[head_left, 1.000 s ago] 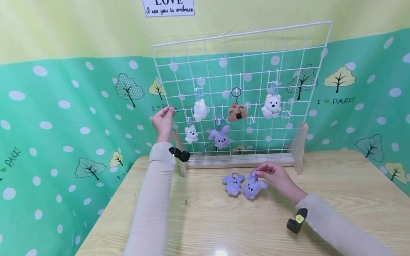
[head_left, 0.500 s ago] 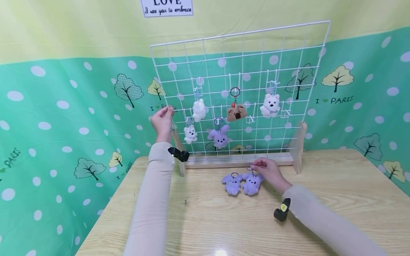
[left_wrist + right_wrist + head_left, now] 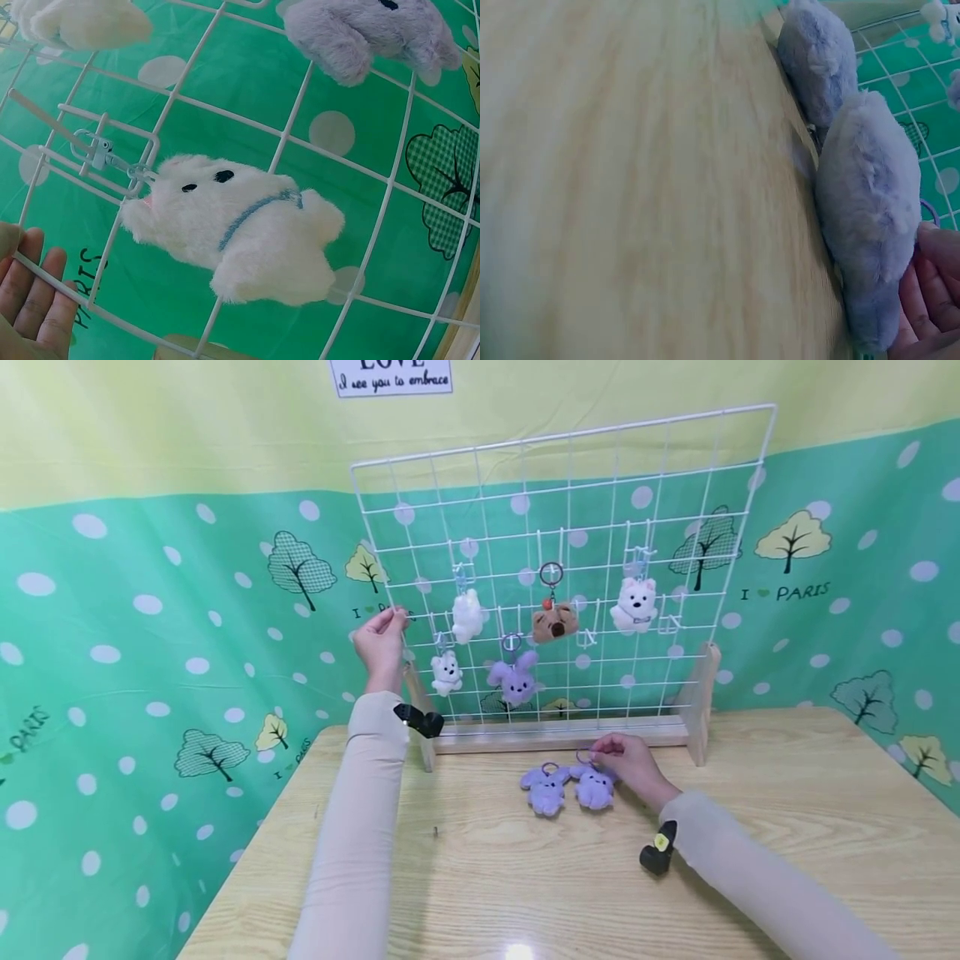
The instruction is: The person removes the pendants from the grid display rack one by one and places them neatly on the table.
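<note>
1. Head view: the fingers of our right hand [image 3: 633, 766] pinch the ring [image 3: 585, 756] of a purple bunny [image 3: 596, 791], while our left hand [image 3: 381, 646] grips the side wire of the white rack [image 3: 562, 437].
2. We have that bunny at the table [image 3: 495, 877], just in front of the wooden base [image 3: 562, 736] and right beside another bunny [image 3: 546, 792]; their ears seem to meet. Its head and ring point toward the rack, its feet toward us, so its long axis runs roughly front to back.
3. One second ago our right hand was farther right and the bunny leaned, an ear swung rightward; now it sits straighter. Our left grip looks unchanged.
4. Right wrist shows us its plump furry side; only the head camera shows its face. Left wrist reveals a blue cord [image 3: 255, 215] across a hanging white bear [image 3: 281, 259], unclear from the head.
</note>
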Action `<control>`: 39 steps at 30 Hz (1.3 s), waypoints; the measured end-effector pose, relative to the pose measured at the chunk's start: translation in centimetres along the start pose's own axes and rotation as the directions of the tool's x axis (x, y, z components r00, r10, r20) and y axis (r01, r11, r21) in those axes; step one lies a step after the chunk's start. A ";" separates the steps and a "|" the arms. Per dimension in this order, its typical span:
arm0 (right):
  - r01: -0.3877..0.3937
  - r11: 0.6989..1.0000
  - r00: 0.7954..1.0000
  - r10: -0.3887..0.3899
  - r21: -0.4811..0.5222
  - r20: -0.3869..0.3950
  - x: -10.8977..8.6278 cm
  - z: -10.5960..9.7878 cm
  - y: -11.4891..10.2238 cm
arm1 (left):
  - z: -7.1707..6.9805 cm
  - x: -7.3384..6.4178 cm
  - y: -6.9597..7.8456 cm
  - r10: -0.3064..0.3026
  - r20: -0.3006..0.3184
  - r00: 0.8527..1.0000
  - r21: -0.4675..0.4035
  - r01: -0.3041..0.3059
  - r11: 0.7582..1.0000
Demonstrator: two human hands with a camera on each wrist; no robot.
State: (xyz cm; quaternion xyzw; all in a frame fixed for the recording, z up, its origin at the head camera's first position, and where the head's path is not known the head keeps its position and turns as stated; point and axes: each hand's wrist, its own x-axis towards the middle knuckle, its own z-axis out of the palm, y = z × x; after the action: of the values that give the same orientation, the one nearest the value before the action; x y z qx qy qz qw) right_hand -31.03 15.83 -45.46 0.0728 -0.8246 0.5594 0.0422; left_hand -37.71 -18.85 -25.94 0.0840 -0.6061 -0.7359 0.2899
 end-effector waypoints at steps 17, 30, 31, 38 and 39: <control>0.062 0.992 0.996 -0.054 0.108 -0.070 1.5 1.5 -7.3 | -0.2 -0.1 0.1 -0.028 -0.004 1.000 0.010 0.028 1.000; 0.210 0.933 0.947 -0.120 0.293 -0.298 4.7 4.6 -14.0 | -0.1 -0.1 0.1 -0.023 0.005 1.000 -0.001 0.023 1.000; 0.221 0.929 0.943 -0.125 0.296 -0.309 4.8 4.8 -14.2 | -0.1 -0.1 0.1 -0.023 0.006 1.000 0.000 0.023 1.000; 0.245 0.924 0.932 -0.142 0.293 -0.333 5.5 5.7 -15.4 | -0.2 -0.1 0.2 -0.009 0.003 1.000 0.018 0.009 1.000; 0.244 0.922 0.932 -0.138 0.299 -0.335 5.7 5.8 -15.5 | -0.3 -0.1 0.2 -0.007 0.002 1.000 0.014 0.007 1.000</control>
State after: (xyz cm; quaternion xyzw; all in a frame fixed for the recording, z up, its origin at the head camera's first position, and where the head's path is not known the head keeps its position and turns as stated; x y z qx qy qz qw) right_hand -33.95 4.40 -32.57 0.0718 -0.6891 0.6892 0.2122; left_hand -37.42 -19.00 -25.88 0.0873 -0.6111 -0.7329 0.2858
